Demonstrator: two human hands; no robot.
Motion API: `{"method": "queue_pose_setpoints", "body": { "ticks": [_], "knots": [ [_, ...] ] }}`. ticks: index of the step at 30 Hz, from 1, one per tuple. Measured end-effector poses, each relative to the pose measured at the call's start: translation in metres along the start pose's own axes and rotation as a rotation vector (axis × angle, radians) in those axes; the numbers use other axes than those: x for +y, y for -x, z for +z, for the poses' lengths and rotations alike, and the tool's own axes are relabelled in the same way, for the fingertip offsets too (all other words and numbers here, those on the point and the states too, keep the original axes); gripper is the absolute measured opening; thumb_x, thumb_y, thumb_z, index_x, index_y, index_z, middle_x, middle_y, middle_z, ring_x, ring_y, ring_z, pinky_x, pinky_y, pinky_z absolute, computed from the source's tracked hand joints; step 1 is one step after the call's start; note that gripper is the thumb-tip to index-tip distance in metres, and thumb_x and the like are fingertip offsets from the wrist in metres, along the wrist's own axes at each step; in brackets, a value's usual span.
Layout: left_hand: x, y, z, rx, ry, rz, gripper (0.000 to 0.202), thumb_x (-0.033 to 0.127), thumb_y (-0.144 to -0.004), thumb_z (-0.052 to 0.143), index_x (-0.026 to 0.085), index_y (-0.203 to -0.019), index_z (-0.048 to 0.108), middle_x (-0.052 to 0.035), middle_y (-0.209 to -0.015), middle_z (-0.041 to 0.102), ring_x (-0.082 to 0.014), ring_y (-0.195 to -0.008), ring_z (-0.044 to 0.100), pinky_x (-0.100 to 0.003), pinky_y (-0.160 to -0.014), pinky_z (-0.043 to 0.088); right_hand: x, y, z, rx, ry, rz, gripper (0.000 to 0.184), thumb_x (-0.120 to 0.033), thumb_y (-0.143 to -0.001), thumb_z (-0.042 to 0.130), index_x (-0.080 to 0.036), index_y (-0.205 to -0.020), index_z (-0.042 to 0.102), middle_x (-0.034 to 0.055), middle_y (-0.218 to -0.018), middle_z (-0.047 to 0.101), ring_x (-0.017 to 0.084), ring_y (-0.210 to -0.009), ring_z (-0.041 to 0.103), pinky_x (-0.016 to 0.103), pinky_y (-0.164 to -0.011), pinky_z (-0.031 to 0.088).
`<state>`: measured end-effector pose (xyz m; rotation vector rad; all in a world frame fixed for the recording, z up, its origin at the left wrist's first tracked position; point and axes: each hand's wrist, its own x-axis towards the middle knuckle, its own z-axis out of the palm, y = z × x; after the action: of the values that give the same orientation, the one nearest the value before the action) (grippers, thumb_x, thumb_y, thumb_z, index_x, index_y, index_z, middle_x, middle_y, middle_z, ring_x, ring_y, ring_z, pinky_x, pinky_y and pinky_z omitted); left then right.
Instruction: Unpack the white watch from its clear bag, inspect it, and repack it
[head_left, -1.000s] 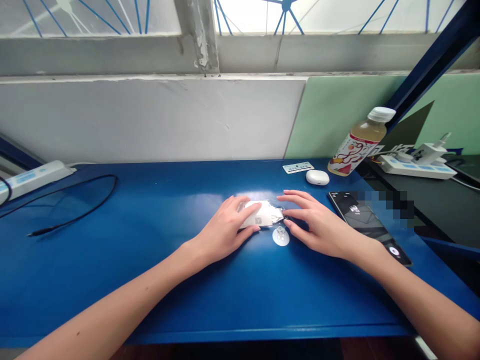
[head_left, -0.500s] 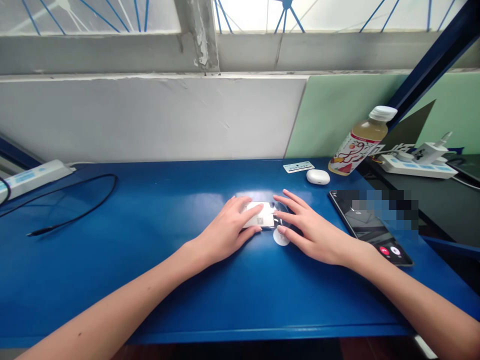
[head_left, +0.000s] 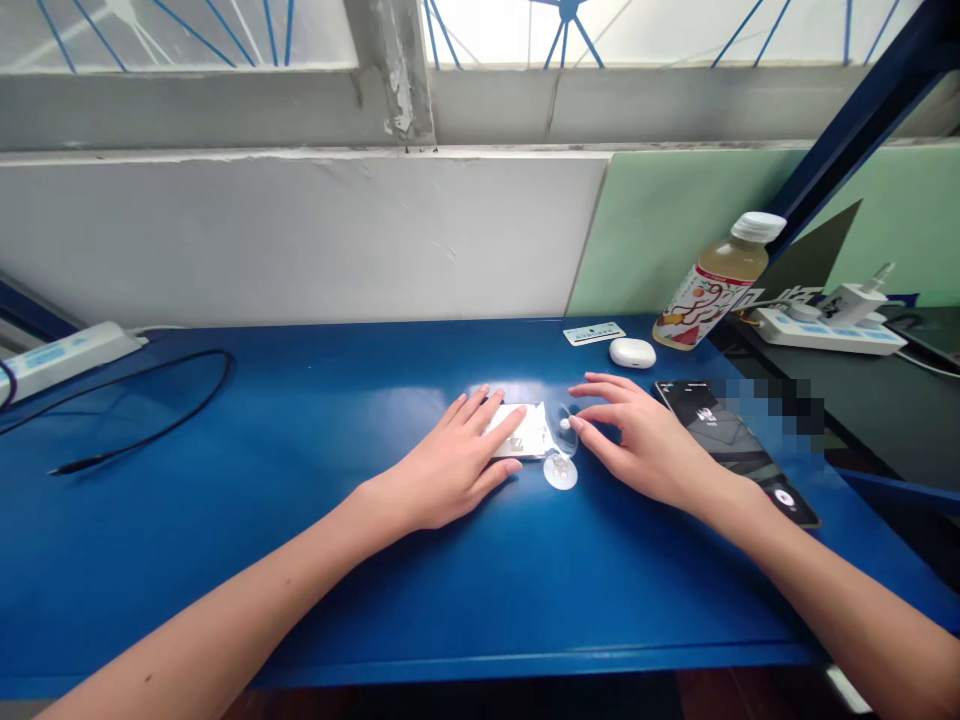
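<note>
My left hand (head_left: 457,455) lies with its fingers spread on a small white rectangular piece (head_left: 531,430), which has printed marks and glossy edges. Much of that piece's left part is under the fingers. At its right end sits a clear suction cup (head_left: 556,412) with a small pale knob. My right hand (head_left: 637,430) pinches at this cup's right side, thumb and forefinger together and the other fingers curved above. Just below, a second round clear suction cup (head_left: 560,472) rests on the blue table (head_left: 420,600), touched by neither hand.
A white earphone case (head_left: 632,352), a printed card (head_left: 594,334) and a drink bottle (head_left: 712,285) stand at the back right. A phone (head_left: 731,440) lies beside my right wrist. Power strips (head_left: 75,355) and a black cable (head_left: 150,425) are at the sides.
My right hand has drawn slightly right and its spread fingers have closed to a pinch, uncovering the cups. My left hand stays on the white piece, its fingers spread wider.
</note>
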<state>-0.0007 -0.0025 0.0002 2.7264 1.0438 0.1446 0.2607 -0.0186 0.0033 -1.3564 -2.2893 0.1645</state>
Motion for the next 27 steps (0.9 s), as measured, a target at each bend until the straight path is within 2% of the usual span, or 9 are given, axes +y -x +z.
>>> {"method": "queue_pose_setpoints", "body": {
  "ticks": [3,7,16,27],
  "knots": [
    [0.000,0.000,0.000,-0.028,-0.026,-0.013,0.058,0.049,-0.105,0.032,0.023,-0.156,0.024,-0.0143,-0.163,0.022,-0.0334,-0.151,0.011,-0.052,-0.119,0.019,-0.006,0.000,-0.001,-0.012,-0.119,-0.007,0.024,-0.029,-0.095,0.054,-0.018,-0.101,0.075,0.0097,-0.113,0.074,0.029,-0.119,0.061,0.047,-0.100,0.052],
    [0.000,0.000,0.001,-0.024,-0.054,-0.010,0.058,0.049,-0.105,0.029,0.023,-0.156,0.023,-0.0156,-0.163,0.022,-0.0341,-0.151,0.012,-0.052,-0.119,0.019,-0.011,-0.001,0.001,-0.022,-0.177,-0.064,0.026,-0.030,-0.095,0.056,-0.017,-0.111,0.072,0.0105,-0.114,0.073,0.026,-0.112,0.064,0.042,-0.098,0.053],
    [-0.001,0.000,0.003,-0.005,-0.067,-0.001,0.058,0.048,-0.105,0.031,0.021,-0.156,0.024,-0.0165,-0.162,0.025,-0.0346,-0.151,0.015,-0.052,-0.119,0.020,-0.011,0.002,0.009,-0.045,-0.147,-0.114,0.032,-0.031,-0.095,0.057,-0.015,-0.120,0.068,0.0139,-0.118,0.070,0.028,-0.115,0.062,0.044,-0.098,0.052],
    [-0.001,-0.001,0.004,0.011,-0.070,0.006,0.056,0.046,-0.105,0.032,0.021,-0.155,0.026,-0.0171,-0.161,0.027,-0.0355,-0.150,0.017,-0.054,-0.118,0.022,-0.013,0.001,0.011,-0.069,-0.280,-0.072,0.034,-0.030,-0.095,0.055,-0.015,-0.124,0.066,0.0156,-0.131,0.064,0.028,-0.124,0.059,0.044,-0.104,0.051]
  ]
}}
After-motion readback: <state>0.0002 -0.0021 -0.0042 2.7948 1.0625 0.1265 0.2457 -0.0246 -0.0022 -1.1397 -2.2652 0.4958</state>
